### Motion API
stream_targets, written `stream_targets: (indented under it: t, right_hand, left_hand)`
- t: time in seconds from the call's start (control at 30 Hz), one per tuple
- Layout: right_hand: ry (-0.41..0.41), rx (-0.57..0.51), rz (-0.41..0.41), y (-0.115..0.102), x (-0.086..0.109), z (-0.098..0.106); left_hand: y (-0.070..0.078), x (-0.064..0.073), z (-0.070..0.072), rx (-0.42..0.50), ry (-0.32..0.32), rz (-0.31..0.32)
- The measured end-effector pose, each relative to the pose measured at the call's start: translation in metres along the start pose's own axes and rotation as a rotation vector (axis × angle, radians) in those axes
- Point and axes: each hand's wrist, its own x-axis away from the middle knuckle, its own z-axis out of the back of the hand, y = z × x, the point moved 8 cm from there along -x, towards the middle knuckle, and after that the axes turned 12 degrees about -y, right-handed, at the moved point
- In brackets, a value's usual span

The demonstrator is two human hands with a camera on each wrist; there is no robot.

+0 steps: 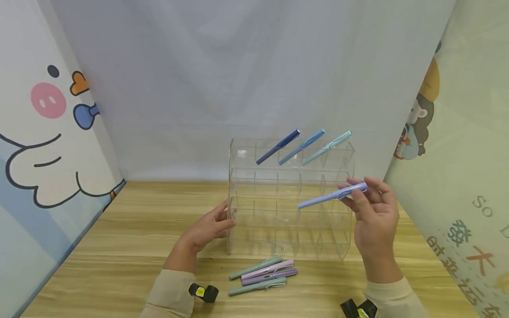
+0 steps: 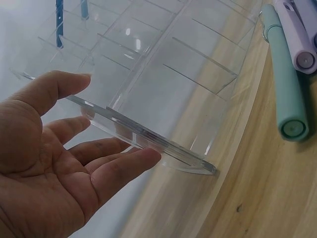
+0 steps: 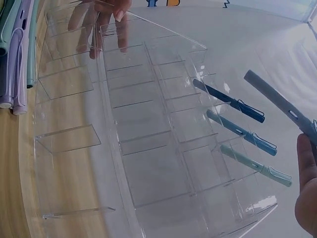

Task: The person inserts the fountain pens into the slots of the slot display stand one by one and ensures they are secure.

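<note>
A pale periwinkle pen [image 1: 318, 201] with a clip is pinched by its cap end between the thumb and fingers of my right hand [image 1: 375, 216]. Its other end slants down to the left across the front of a clear acrylic rack [image 1: 264, 179]. My left hand [image 1: 207, 227] rests at the rack's left side, thumb by the front edge and loosely extended fingers along the outer wall. Leaning in the rack's top row are a dark blue pen [image 1: 277, 147], a mid-blue pen [image 1: 301, 147] and a pale mint pen [image 1: 327, 148].
In front of the rack, two green pens, the nearer green pen [image 1: 254, 287] among them, lie with a pink pen [image 1: 266, 269] and a purple pen [image 1: 270, 277] on the wooden table [image 1: 159, 212]. A pale curtain [image 1: 179, 88] hangs behind; printed panels flank the table.
</note>
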Motion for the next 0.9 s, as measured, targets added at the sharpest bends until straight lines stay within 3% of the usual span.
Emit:
stream_targets:
  t: [0.37,0.9]
  right_hand:
    - [0.032,0.003,0.034,0.016,-0.004,0.000]
    - [0.017,0.277,-0.073,0.062,-0.060,-0.015]
  left_hand:
    - [0.000,-0.001,0.001,-0.015,0.009,-0.002]
    - [0.000,0.003,0.005,-0.026,-0.006,-0.011]
